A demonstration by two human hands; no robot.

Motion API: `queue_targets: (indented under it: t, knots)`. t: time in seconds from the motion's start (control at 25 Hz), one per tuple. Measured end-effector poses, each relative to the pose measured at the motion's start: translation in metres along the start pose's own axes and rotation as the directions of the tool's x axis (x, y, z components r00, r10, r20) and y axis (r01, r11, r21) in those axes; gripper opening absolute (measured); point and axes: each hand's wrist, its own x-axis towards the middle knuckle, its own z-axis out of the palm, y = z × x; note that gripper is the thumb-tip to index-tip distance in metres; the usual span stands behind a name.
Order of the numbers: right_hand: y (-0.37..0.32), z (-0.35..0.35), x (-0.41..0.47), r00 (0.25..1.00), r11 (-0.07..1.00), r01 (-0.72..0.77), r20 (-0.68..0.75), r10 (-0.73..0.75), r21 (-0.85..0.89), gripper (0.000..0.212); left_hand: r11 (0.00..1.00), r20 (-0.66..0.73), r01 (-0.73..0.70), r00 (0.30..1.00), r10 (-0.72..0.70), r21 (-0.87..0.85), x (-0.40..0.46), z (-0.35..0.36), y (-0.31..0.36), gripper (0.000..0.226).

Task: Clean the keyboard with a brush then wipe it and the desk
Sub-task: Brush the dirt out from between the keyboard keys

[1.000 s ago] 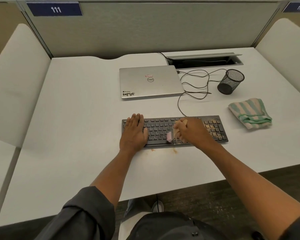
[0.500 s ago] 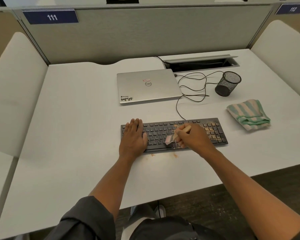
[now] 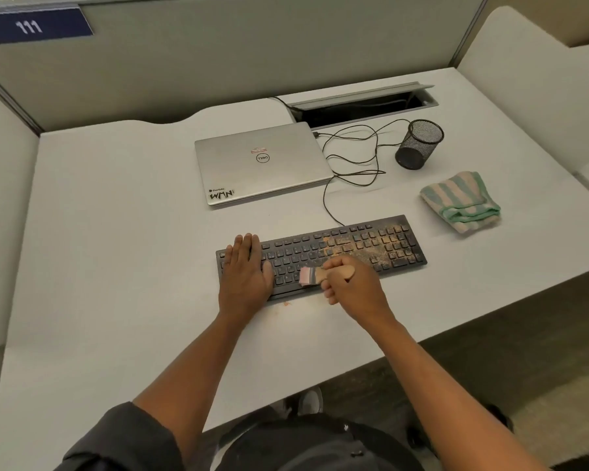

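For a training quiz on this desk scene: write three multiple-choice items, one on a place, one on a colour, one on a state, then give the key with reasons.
1. Where does the striped cloth lie?
A. on the laptop
B. on the desk, right of the keyboard
C. in the mesh cup

2. What colour is the keyboard?
A. white
B. silver
C. black

3. How is the laptop?
A. closed
B. open
C. standing on edge

Key: B, the cloth lies on the bare desk beyond the keyboard's right end; C, its keys and frame are black under tan dust; A, the lid lies flat, logo up.
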Motion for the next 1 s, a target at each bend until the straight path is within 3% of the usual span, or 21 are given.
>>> queue_targets:
  t: [0.2,0.36,0.44,0.6,0.76,0.84,1.0]
  knots:
    - [0.011,-0.010,0.002,0.961,0.986,0.040,-0.264,-0.081,-0.160,0.019,1.000,0.017,0.021,1.000,-0.021,-0.005,0.001,-0.001,0.006,0.076]
    - [-0.003,0.011,0.001,0.990,0.990,-0.005,-0.139,0.026,0.143,0.021,1.000,0.016,-0.021,1.000,0.021,0.017,0.006,0.000,0.020,0.074]
    - [-0.002,0.021,0.003,0.990,0.988,-0.020,-0.134,0.040,0.150,0.025,0.998,0.035,-0.057,0.998,0.056,0.020,0.009,0.005,0.026,0.073]
    - [0.007,0.016,0.009,0.929,0.971,-0.071,-0.339,0.147,0.227,0.022,0.996,0.040,-0.085,0.996,0.084,0.019,0.013,0.009,0.032,0.072]
    - [0.002,0.024,0.006,0.967,0.931,-0.052,-0.215,0.137,0.361,0.009,0.996,0.021,-0.092,0.996,0.091,0.004,0.011,0.009,0.031,0.073]
    - [0.002,0.028,0.006,0.981,0.971,0.008,-0.192,0.039,0.238,0.006,0.996,0.027,-0.092,0.995,0.092,0.009,0.012,0.008,0.031,0.072]
    - [0.010,0.013,0.023,0.938,0.988,0.098,-0.321,-0.131,-0.116,0.010,0.996,0.038,-0.093,0.995,0.092,0.011,0.010,0.008,0.031,0.073]
